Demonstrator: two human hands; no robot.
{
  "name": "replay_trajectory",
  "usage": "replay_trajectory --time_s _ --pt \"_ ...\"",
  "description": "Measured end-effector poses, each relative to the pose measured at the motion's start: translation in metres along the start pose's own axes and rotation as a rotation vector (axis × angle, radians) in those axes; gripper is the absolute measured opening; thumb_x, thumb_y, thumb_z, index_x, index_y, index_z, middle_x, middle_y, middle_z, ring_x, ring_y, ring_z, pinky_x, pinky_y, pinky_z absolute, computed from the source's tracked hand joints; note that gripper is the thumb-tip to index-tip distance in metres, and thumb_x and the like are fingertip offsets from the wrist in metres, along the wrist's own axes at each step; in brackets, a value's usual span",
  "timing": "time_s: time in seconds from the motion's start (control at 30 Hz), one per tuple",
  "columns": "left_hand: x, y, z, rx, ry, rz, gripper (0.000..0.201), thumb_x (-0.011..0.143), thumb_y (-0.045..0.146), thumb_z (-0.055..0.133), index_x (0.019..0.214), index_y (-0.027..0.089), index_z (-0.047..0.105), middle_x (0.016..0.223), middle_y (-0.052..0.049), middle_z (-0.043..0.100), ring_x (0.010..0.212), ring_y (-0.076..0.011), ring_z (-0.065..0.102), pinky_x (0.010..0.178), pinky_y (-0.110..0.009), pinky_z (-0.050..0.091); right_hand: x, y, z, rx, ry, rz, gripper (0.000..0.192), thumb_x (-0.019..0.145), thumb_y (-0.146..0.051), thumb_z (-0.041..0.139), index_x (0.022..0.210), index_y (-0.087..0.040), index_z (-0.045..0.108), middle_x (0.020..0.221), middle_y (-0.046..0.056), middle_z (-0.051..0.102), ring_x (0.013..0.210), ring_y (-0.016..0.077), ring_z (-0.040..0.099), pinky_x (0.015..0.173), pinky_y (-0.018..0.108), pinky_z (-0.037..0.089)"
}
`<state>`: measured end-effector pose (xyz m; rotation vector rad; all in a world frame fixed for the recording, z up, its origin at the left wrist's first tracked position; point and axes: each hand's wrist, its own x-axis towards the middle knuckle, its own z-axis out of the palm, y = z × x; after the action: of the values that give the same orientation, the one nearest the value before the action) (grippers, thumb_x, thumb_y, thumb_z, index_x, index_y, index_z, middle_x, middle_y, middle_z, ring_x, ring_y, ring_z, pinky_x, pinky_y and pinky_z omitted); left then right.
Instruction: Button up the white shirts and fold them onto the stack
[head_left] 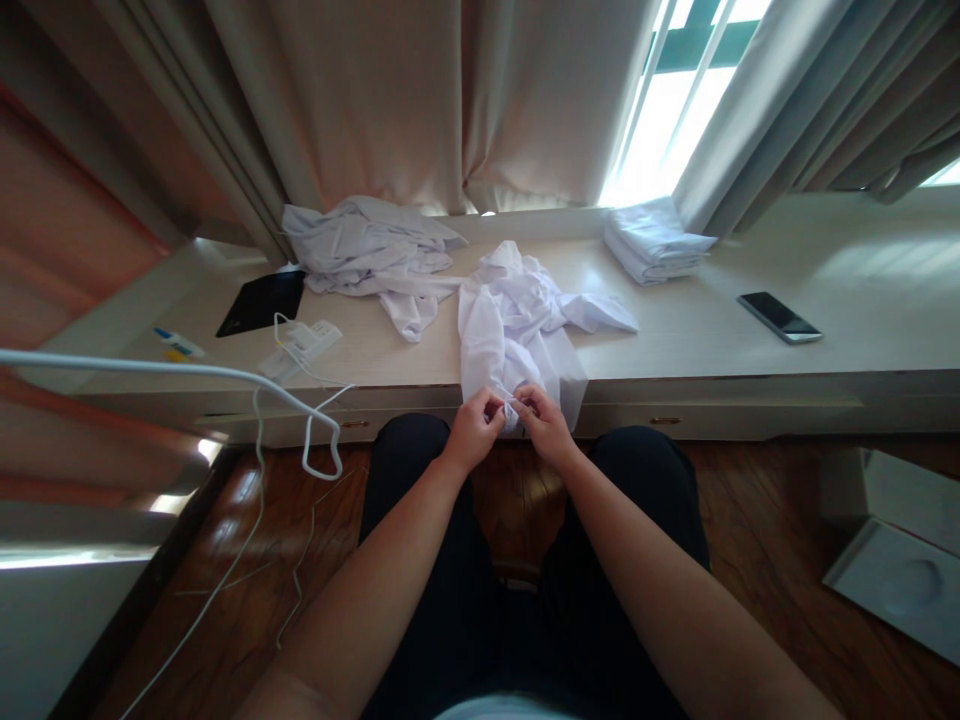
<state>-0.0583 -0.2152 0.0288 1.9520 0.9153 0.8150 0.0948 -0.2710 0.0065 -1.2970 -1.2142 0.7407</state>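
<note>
A crumpled white garment (pixel 514 315), likely a shirt with a sleeve stretched to the right, lies over the front edge of the desk. At its near end, my left hand (pixel 478 425) pinches the cloth between thumb and fingers. Just beside it, my right hand (pixel 544 422) grips the same bit of fabric, the fingertips of both almost meeting. Any small detail between the fingertips is too fine to make out. Behind and to the left sits a loose heap of white clothes (pixel 367 240), one end touching the garment.
A folded white stack (pixel 654 240) stands by the window, and a phone (pixel 780 317) lies at right. On the left are a black flat case (pixel 262 302), a power strip (pixel 311 343) and a glue-like tube (pixel 178 343). A white cable (pixel 187 370) crosses the left foreground. An open box (pixel 900 560) rests on the floor.
</note>
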Motion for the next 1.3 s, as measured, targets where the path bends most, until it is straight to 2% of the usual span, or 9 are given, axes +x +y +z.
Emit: replay_trajectory --time_s 0.27,0.5,0.67,0.8,0.97,1.13,1.3 --pt "0.003 -0.006 -0.003 -0.034 0.007 -0.004 0.023 0.090 0.038 0.059 0.094 0.019 0.070 0.090 -0.005 0.070 0.078 -0.0169 0.060 0.069 -0.027 0.047 0.002 -0.003 -0.006 0.020 -0.005 0.075 0.022 0.087 -0.045 0.061 0.092 -0.023 0.062 0.079 0.001 0.058 0.071 0.0167 0.052 0.067 0.029 0.044" --pt "0.004 -0.002 -0.002 -0.049 -0.027 0.044 0.027 0.093 0.036 0.056 0.109 0.022 0.072 0.109 -0.006 0.072 0.095 -0.0210 0.064 0.081 -0.031 0.049 0.001 0.008 0.001 0.050 0.018 0.097 0.026 0.087 -0.049 0.059 0.095 -0.025 0.056 0.087 0.001 0.058 0.076 0.0163 0.055 0.070 0.029 0.047" --pt "0.003 -0.002 -0.002 -0.044 -0.030 0.035 0.025 0.092 0.037 0.056 0.104 0.020 0.071 0.100 -0.006 0.072 0.086 -0.0189 0.063 0.076 -0.029 0.049 0.003 0.016 0.002 0.040 0.063 0.126 0.030 0.085 -0.052 0.060 0.095 -0.025 0.050 0.084 0.000 0.056 0.071 0.0156 0.053 0.066 0.028 0.047" --pt "0.002 -0.002 -0.003 -0.048 -0.051 0.044 0.027 0.092 0.039 0.057 0.104 0.018 0.068 0.092 -0.005 0.069 0.080 -0.0168 0.061 0.072 -0.027 0.047 0.005 0.013 -0.006 0.049 -0.052 0.106 0.031 0.088 -0.054 0.057 0.087 -0.023 0.057 0.077 0.000 0.055 0.070 0.0160 0.051 0.067 0.029 0.045" --pt "0.001 -0.003 -0.004 -0.060 -0.012 0.008 0.027 0.091 0.043 0.057 0.099 0.018 0.064 0.082 -0.002 0.064 0.072 -0.0146 0.057 0.066 -0.025 0.045 0.004 0.006 -0.014 0.054 -0.192 0.079 0.033 0.089 -0.053 0.056 0.098 -0.023 0.065 0.082 0.001 0.062 0.075 0.0172 0.055 0.072 0.030 0.046" --pt "0.002 -0.007 -0.002 -0.099 -0.047 -0.021 0.027 0.089 0.045 0.060 0.095 0.018 0.062 0.082 -0.001 0.062 0.072 -0.0141 0.057 0.067 -0.024 0.046 0.003 0.009 -0.012 -0.054 -0.084 0.069 0.026 0.089 -0.047 0.057 0.090 -0.023 0.066 0.081 0.001 0.064 0.074 0.0174 0.055 0.072 0.030 0.045" --pt "0.004 -0.010 0.002 -0.110 -0.116 -0.028 0.028 0.088 0.036 0.062 0.110 0.020 0.061 0.083 0.000 0.062 0.073 -0.0140 0.057 0.070 -0.025 0.046 0.004 0.012 -0.009 -0.036 -0.018 0.089 0.026 0.090 -0.045 0.055 0.086 -0.021 0.065 0.076 0.001 0.063 0.069 0.0168 0.055 0.067 0.029 0.044"
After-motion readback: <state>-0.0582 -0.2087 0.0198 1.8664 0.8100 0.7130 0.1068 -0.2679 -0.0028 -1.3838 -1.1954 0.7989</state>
